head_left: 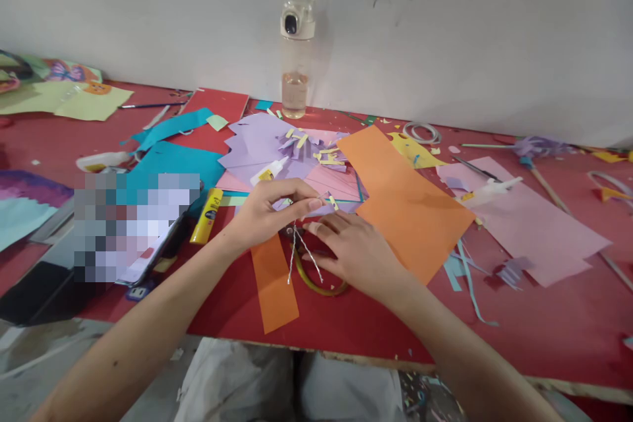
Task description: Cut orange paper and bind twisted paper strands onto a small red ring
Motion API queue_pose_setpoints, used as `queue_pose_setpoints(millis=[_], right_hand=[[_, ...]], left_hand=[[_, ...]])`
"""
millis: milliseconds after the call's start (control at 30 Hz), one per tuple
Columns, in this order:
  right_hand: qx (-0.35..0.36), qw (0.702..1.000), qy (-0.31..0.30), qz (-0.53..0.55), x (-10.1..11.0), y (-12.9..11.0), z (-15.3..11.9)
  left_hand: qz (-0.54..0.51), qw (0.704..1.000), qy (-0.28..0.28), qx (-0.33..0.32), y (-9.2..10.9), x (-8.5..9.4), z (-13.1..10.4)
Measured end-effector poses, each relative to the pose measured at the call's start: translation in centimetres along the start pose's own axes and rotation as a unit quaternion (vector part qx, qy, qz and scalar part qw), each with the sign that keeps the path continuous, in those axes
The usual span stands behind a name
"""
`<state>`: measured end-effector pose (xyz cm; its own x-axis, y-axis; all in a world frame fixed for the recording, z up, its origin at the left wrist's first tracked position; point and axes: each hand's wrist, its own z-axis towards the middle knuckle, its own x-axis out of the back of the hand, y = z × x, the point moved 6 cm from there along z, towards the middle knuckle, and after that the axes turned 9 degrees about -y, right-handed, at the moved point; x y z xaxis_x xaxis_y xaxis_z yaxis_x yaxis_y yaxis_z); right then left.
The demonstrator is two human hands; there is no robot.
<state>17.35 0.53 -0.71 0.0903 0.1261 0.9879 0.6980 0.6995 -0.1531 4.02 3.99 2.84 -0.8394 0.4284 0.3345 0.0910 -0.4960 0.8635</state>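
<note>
Right now the left hand (270, 211) pinches a thin silvery twisted wire (299, 252) between thumb and fingertips, its grip closed on the wire's upper end, so that the two loose ends hang down and splay apart just above the red surface (544, 316). Close beside it, the right hand (359, 254) lies palm down with fingers spread and flat, its grip apart and holding nothing, the fingertips near the wire's top. Under that hand sits a yellowish ring of tape (316, 283), partly covered by the palm (only its near arc shows). A narrow orange paper strip (273, 287) lies on the surface just left of the ring, below the left hand, reaching towards the near edge.

Behind the hands a large orange paper sheet (403, 201) lies angled across the middle, with a pile of lilac paper pieces (264, 145) and small yellow scraps beyond it. A small white glue bottle (268, 173) rests on the lilac pile. A yellow glue stick (206, 215) lies left of the left hand, near turquoise paper (165, 165). To the right, a pale pink paper sheet (529, 221) spreads out. A clear plastic water bottle (295, 53) stands upright against the white wall.
</note>
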Motion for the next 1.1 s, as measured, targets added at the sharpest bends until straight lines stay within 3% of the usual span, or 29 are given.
queue_pose_setpoints(millis=[200, 400, 633, 800, 967, 1100], right_hand=[[-0.071, 0.993, -0.038, 0.083, -0.3, 0.1, -0.2], [-0.068, 0.991, -0.007, 0.118, -0.4, -0.3, -0.1], [-0.024, 0.974, 0.035, 0.222, 0.1, 0.0, -0.3], [-0.046, 0.95, 0.113, 0.287, 0.7, 1.1, -0.6], [-0.089, 0.936, 0.227, 0.255, 2.5, 2.6, -1.3], [-0.123, 0.895, 0.314, 0.293, 3.6, 4.0, -2.1]], left_hand=[[-0.089, 0.995, -0.018, 0.03, -0.2, -0.6, -0.1], [-0.186, 0.978, -0.033, 0.092, -0.7, -0.9, -0.3], [-0.275, 0.954, -0.09, 0.08, -0.6, -1.6, -0.4], [-0.288, 0.947, -0.112, 0.091, -0.3, -1.8, -0.6], [-0.298, 0.942, -0.133, 0.077, 0.0, -1.9, -0.7], [-0.332, 0.928, -0.145, 0.08, 0.2, -2.2, -0.9]])
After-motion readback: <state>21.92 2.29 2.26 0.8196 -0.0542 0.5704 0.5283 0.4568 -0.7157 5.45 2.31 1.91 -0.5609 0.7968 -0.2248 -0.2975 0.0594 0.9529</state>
